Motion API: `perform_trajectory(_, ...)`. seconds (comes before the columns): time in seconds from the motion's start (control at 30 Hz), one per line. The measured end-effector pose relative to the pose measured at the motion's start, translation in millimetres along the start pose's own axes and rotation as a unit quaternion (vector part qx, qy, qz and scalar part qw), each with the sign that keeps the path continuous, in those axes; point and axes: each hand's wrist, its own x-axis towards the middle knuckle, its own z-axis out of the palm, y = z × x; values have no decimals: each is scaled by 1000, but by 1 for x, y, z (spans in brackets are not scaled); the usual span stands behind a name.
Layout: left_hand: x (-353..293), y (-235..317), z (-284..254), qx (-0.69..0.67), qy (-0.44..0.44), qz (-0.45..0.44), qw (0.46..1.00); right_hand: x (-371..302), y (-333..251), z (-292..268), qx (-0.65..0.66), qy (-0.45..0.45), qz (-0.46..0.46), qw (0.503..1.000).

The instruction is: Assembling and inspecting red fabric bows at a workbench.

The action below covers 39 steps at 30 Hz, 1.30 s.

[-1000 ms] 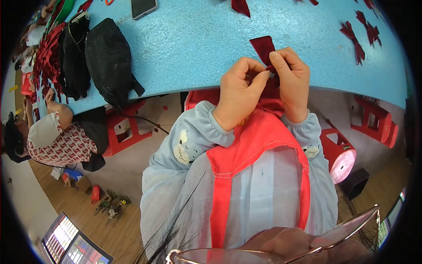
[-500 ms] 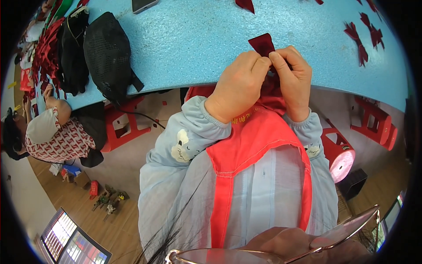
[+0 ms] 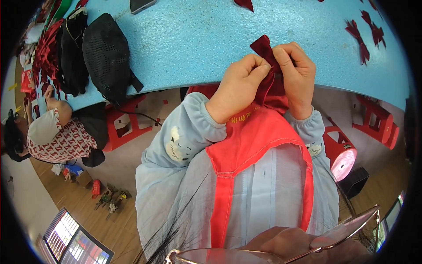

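Over the near edge of the blue table (image 3: pixel 189 48), a dark red velvet ribbon bow (image 3: pixel 263 46) is held between my two hands. The fingers of my left hand (image 3: pixel 239 86) are closed, with thumb and forefinger pinching the bow near its middle. My right hand (image 3: pixel 300 77) grips its right side between thumb and bent fingers. One ribbon end points up and away past the fingertips, while another part hangs below, over my red apron (image 3: pixel 255 141). The fingers partly hide the bow's middle.
Finished-looking dark red bows (image 3: pixel 358 40) lie at the table's far right. At left are a black mesh bag (image 3: pixel 106 55), black cloth (image 3: pixel 74 53) and a heap of red ribbon (image 3: pixel 46 57). A seated person (image 3: pixel 61 141) is beyond. Red stools (image 3: pixel 373 116) stand under the table.
My hands have drawn slightly apart, the left lower and the right a little to the right. The ribbon end has turned, and more of the bow shows between the hands.
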Motion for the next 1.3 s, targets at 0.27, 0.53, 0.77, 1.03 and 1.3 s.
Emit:
perform_trajectory(0.27, 3, -2, 0, 253, 145, 293, 911, 0, 2, -17, 123, -122, 153, 973)
perform_trajectory(0.53, 2, 10, -5, 362, 130, 365, 848, -3, -7, -20, 114, -151, 108, 976)
perform_trajectory(0.77, 1, 13, -8, 388, 109, 336, 852, -5, -8, -21, 14, -145, 21, 989)
perform_trajectory(1.03, 6, 7, -9, 399, 112, 353, 839, -5, -9, -17, -88, -121, -70, 986)
perform_trajectory(1.3, 8, -3, -15, 93, 13, 23, 995, -1, -3, -20, -23, -113, -26, 993)
